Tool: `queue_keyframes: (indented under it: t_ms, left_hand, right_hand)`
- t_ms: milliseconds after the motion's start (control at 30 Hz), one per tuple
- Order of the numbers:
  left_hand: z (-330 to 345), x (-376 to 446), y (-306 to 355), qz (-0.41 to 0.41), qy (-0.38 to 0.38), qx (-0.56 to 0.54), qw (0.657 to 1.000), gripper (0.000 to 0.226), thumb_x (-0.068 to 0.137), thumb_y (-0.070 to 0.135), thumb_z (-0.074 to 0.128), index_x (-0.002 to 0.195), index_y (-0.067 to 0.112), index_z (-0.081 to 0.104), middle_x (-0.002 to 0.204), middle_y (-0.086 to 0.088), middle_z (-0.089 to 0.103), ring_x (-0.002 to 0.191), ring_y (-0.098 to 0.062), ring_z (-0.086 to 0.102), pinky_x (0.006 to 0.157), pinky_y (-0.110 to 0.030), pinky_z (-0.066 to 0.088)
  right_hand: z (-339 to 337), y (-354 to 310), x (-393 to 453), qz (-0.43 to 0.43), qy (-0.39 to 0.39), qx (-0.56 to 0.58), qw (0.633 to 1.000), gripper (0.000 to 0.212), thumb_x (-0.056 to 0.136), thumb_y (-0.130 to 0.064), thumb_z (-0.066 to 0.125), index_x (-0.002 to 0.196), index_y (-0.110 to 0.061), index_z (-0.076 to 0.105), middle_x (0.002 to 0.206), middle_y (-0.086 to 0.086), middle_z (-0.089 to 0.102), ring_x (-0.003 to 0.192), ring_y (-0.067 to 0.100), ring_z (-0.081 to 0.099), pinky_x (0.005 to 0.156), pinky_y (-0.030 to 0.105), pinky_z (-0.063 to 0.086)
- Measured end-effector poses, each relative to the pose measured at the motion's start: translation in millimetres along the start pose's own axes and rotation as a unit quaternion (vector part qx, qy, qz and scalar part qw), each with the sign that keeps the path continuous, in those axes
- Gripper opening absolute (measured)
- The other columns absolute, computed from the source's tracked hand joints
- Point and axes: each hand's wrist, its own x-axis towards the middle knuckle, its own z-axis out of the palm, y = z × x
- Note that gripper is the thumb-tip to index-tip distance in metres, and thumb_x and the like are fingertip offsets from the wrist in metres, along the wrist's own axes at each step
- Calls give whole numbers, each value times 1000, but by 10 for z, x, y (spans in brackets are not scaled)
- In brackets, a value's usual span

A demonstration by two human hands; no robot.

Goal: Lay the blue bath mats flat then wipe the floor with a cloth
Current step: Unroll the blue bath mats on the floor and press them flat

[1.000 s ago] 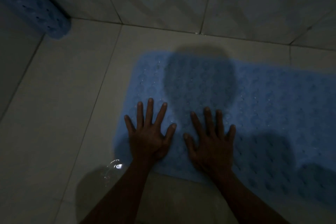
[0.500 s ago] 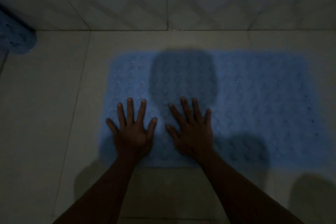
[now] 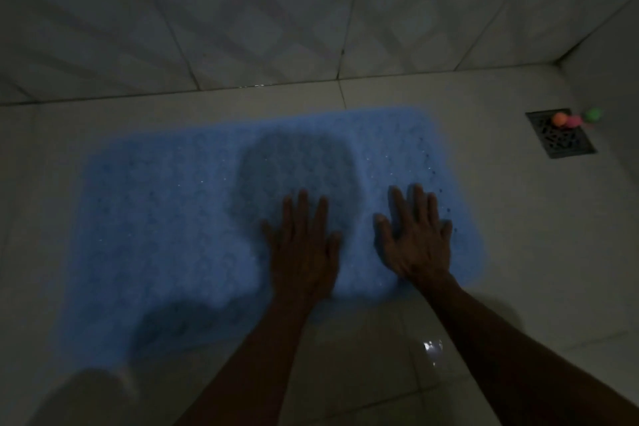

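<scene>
Dim tiled room: patterned wall tiles point(image 3: 242, 10) beyond fingertips, pale floor tiles point(image 3: 518, 218) all round. Blue bath mat point(image 3: 166, 218) flat on floor, under both palms. Left hand point(image 3: 304, 249), right hand point(image 3: 415, 242) pressing mat's right part, fingers straight, spread. Floor drain point(image 3: 562, 137) far right of right fingers, small coloured balls point(image 3: 570, 118) on its rim. Wet glint point(image 3: 430, 346) near right wrist.

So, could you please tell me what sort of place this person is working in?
Most likely a bathroom or shower area. The floor and wall are tiled, a square floor drain sits near the corner, and a blue bath mat lies flat on the floor.
</scene>
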Motion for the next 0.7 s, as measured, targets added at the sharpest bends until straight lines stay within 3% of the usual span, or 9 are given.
queue_keyframes:
  t_ms: [233, 333, 533, 700]
  left_hand:
    - [373, 353, 415, -31, 4, 57, 998, 66, 96, 67, 10, 157, 44, -2, 168, 3, -6, 153, -29, -15, 112, -73, -7]
    - [388, 336, 421, -28, 21, 78, 996, 66, 97, 68, 14, 157, 44, 0, 168, 3, -2, 154, -28, -11, 112, -75, 1]
    - [327, 338, 450, -20, 25, 92, 995, 67, 97, 70, 21, 157, 43, 6, 168, -1, 4, 155, -30, -4, 113, -72, 5]
    - [259, 365, 460, -34, -10, 95, 995, 67, 96, 71, 13, 155, 47, -5, 168, 2, -7, 154, -29, -12, 115, -71, 1]
  right_hand:
    - [148, 269, 262, -29, 14, -8, 999, 66, 93, -74, 8, 149, -50, -17, 162, -13, -21, 149, 21, -22, 118, 57, -12]
    - [156, 298, 233, -46, 39, 12, 998, 68, 95, -71, 18, 152, -48, -10, 164, -11, -16, 151, 22, -19, 119, 60, -5]
    - [257, 307, 225, -72, 162, -7, 984, 68, 94, -64, 38, 155, -37, 21, 165, -1, 14, 152, 29, 9, 115, 64, 15]
    - [238, 295, 268, -74, 140, -7, 987, 69, 94, -64, 36, 155, -38, 19, 166, -1, 11, 152, 29, 7, 113, 65, 16]
